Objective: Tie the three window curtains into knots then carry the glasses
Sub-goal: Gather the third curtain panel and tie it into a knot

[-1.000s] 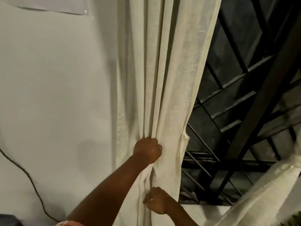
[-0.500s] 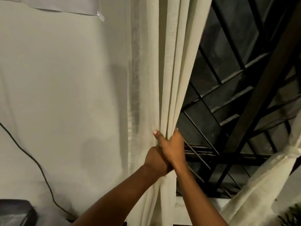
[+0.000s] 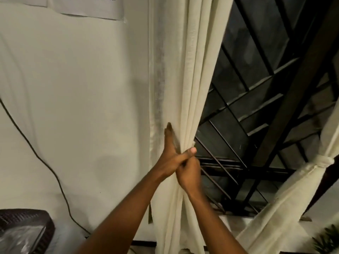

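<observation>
A cream curtain hangs in front of me, gathered into a narrow bundle against the white wall. My left hand holds the bundle at mid height: its thumb crosses the front and a finger points up along the left side. Just below, touching it, my right hand grips the same bundle with curled fingers. At the right edge a second cream curtain hangs, tied in a knot. No glasses are in view.
Behind the curtain is a dark window with a black metal grille. A black cable runs down the wall. A paper sheet is taped up high. A dark woven basket sits bottom left, a plant bottom right.
My right hand rose from lower on the curtain to just under my left hand. The cloth was drawn into a tighter bundle, baring more of the window.
</observation>
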`<state>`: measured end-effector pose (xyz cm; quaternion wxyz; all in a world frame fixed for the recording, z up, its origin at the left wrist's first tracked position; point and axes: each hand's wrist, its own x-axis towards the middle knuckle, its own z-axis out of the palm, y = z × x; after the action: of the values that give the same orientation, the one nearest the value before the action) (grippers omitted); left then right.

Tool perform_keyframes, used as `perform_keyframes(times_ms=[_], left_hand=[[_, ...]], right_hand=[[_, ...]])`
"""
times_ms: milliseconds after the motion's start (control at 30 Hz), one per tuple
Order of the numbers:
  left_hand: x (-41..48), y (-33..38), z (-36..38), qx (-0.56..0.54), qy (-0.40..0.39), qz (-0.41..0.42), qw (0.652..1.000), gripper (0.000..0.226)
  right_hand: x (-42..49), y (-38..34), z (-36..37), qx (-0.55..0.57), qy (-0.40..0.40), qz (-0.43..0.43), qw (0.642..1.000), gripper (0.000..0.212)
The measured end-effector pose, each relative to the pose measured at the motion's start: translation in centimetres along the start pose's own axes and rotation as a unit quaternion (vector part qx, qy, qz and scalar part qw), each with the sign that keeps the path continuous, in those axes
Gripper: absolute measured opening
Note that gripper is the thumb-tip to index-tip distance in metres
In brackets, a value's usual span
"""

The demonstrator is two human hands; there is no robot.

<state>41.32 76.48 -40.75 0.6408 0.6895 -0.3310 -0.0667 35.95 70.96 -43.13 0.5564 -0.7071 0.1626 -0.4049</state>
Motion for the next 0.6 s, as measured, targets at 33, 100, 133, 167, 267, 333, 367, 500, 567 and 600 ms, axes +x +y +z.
perform_keyframes(times_ms=[33, 100, 133, 167, 267, 333, 367, 500, 567, 600], left_hand=[[0.4, 0.4, 0.3, 0.002, -0.01, -0.002, 1.0, 0.12], [0.8, 0.7, 0.8, 0.024, 0.031, -0.016, 0.999, 0.114], [0.9, 0.5, 0.8, 0.036, 0.078, -0.029, 0.996, 0.103], [0.8, 0.2, 0.5, 0.047, 0.129, -0.04, 0.99, 0.089], [0.0, -0.6, -0.4, 0.054, 0.191, -0.076, 0.977, 0.053], [-0.8, -1.0, -0.3, 0.05, 0.17, -0.101, 0.979, 0.046], [-1.2, -1.0, -0.2, 0.045, 0.157, -0.114, 0.98, 0.045], [-1.4, -0.9, 0.4, 0.039, 0.114, -0.141, 0.983, 0.042], [-1.4, -0.8, 0.7, 0.034, 0.092, -0.125, 0.987, 0.041], [-1.4, -0.9, 0.8, 0.031, 0.087, -0.113, 0.989, 0.043]], right_hand=[[-0.6, 0.9, 0.4, -0.009, 0.042, 0.011, 0.999, 0.04], [-1.6, 1.1, 0.2, -0.055, -0.138, -0.033, 0.988, 0.046], [-2.0, 1.6, 0.0, -0.107, -0.242, -0.026, 0.964, 0.048], [-2.0, 2.4, -0.3, -0.184, -0.299, -0.041, 0.936, 0.054], [-1.5, 3.0, -2.4, -0.14, -0.233, -0.026, 0.962, 0.052], [-0.4, 2.3, -2.9, -0.14, -0.096, -0.011, 0.985, 0.04], [0.2, 2.1, -3.1, -0.132, -0.038, 0.001, 0.99, 0.036], [3.0, 1.5, -4.2, -0.12, -0.015, 0.013, 0.993, 0.046], [4.2, 1.2, -4.2, -0.155, -0.064, 0.013, 0.986, 0.055], [4.6, 1.2, -4.2, -0.176, -0.081, 0.005, 0.981, 0.053]])
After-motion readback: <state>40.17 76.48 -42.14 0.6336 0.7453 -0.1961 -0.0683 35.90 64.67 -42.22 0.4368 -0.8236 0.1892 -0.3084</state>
